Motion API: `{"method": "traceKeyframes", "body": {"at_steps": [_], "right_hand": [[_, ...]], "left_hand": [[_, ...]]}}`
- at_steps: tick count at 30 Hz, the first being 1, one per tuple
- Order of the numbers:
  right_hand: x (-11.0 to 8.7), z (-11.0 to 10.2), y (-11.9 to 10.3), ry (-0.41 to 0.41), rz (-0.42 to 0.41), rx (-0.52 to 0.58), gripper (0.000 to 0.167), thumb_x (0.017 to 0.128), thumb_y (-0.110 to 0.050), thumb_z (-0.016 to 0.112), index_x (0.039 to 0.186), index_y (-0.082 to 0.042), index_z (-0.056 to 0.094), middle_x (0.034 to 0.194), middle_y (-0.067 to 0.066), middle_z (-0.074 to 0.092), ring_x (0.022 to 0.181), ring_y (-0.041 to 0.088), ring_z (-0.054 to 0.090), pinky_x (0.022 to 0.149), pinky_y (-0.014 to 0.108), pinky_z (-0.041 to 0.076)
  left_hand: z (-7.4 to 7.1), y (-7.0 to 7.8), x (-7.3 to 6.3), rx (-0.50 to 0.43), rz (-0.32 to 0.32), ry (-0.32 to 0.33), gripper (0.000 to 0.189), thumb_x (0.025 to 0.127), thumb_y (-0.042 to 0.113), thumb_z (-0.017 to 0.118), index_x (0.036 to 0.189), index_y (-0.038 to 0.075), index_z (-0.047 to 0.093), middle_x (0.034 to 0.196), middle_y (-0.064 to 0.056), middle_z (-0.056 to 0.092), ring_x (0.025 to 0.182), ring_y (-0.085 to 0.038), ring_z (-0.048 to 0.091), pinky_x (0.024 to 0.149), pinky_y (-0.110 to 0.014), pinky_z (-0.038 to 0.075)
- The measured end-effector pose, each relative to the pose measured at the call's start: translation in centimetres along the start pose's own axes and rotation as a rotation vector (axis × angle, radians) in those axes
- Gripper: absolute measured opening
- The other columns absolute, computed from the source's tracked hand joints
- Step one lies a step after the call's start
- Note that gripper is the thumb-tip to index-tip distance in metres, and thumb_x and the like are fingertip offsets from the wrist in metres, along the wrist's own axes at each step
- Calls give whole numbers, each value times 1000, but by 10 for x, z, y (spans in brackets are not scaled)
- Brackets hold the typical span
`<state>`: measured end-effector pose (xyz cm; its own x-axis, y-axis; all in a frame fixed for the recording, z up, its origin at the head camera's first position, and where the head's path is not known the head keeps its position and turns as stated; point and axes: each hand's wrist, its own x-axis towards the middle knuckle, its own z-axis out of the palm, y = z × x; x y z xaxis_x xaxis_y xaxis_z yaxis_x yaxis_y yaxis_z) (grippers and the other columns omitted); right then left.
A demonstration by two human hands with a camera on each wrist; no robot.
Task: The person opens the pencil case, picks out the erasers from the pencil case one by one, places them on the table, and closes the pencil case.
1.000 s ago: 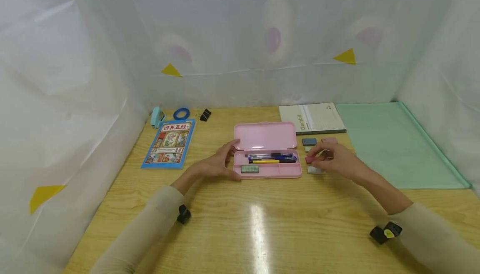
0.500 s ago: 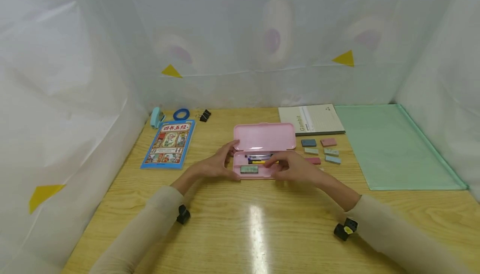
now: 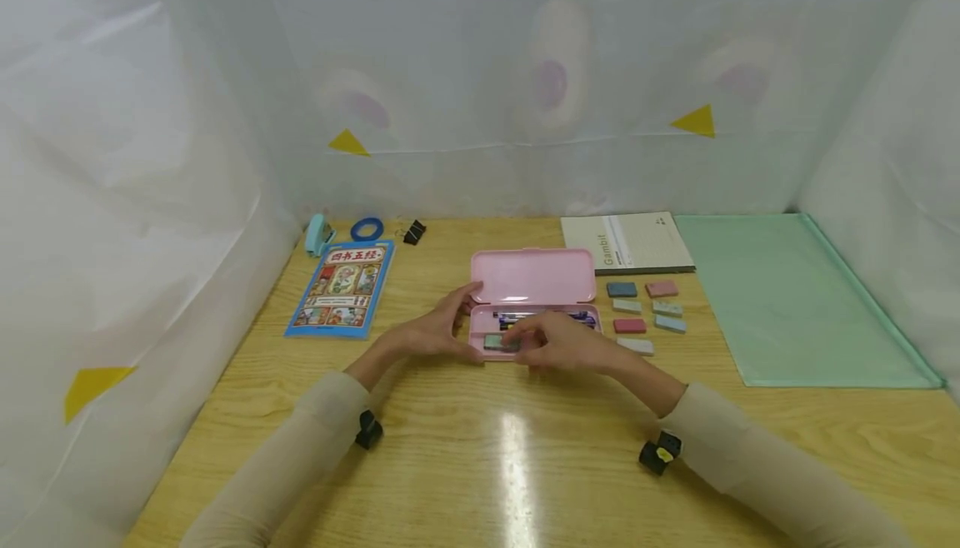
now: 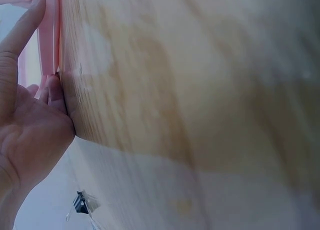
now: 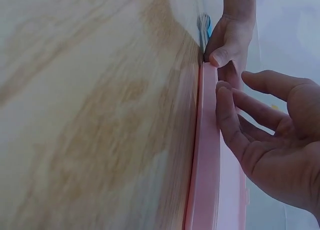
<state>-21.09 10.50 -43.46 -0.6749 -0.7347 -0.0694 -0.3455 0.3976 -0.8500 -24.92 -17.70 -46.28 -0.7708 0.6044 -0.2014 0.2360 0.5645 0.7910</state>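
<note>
A pink pencil case [image 3: 532, 276] lies with its lid folded back. In its tray are several pens [image 3: 513, 316] and a green eraser [image 3: 492, 342]. My left hand [image 3: 433, 335] holds the case's left end, thumb at the front corner, fingers behind. My right hand [image 3: 567, 345] reaches over the tray, its fingertips at the right end of the green eraser and hiding part of the pens. In the right wrist view, thumb and fingers of the right hand [image 5: 280, 145] stand apart above the case's front wall [image 5: 207, 160], nothing visible between them.
Several erasers, among them a red one [image 3: 630, 326] and a dark blue one [image 3: 622, 290], lie right of the case. Beyond are a notebook [image 3: 633, 240] and a green mat [image 3: 810, 306]. Leftward are a blue book [image 3: 342, 290], stapler [image 3: 318, 236], tape roll [image 3: 367, 229] and binder clip [image 3: 414, 232].
My right hand has let go of the red eraser, which lies on the table among the others, and moved left over the pencil case to the green eraser. The left hand has stayed put.
</note>
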Motion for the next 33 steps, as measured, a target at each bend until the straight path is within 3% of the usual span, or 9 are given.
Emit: {"method": "traceKeyframes", "body": {"at_steps": [3, 11, 18, 25, 33], "right_hand": [[-2, 0, -3, -10, 12, 4, 28, 100, -14, 68, 126, -4, 72, 90, 12, 73, 69, 31, 69, 61, 29, 53], [-4, -2, -3, 76, 54, -26, 30, 101, -15, 69, 128, -3, 71, 118, 11, 74, 75, 23, 70, 65, 35, 56], [3, 3, -6, 89, 82, -46, 28, 99, -14, 70, 125, -2, 72, 110, 8, 74, 72, 20, 67, 64, 31, 55], [14, 9, -4, 163, 1, -124, 20, 96, -4, 68, 115, -2, 75, 108, 10, 75, 75, 9, 63, 67, 27, 53], [26, 17, -3, 229, -44, -157, 16, 88, 6, 70, 100, -3, 76, 96, 6, 75, 79, 11, 62, 72, 28, 52]], "left_hand": [[0, 0, 0, -5, -2, -1, 120, 81, 40, 90, 167, 30, 6, 142, -5, 36, 127, -22, 37, 112, -40, 37], [-1, 2, -1, -5, -7, -2, 121, 81, 40, 90, 167, 30, 6, 140, -4, 35, 126, -22, 36, 110, -39, 36], [0, 3, -3, -13, 10, 3, 119, 81, 38, 90, 167, 28, 8, 141, -8, 36, 126, -24, 36, 109, -41, 36], [0, 2, -2, -29, 15, 2, 116, 83, 33, 89, 167, 28, 9, 144, -10, 36, 130, -27, 35, 111, -45, 34], [-1, 2, -1, -21, 6, 4, 117, 82, 36, 90, 167, 29, 9, 142, -6, 37, 128, -23, 36, 110, -42, 36]]}}
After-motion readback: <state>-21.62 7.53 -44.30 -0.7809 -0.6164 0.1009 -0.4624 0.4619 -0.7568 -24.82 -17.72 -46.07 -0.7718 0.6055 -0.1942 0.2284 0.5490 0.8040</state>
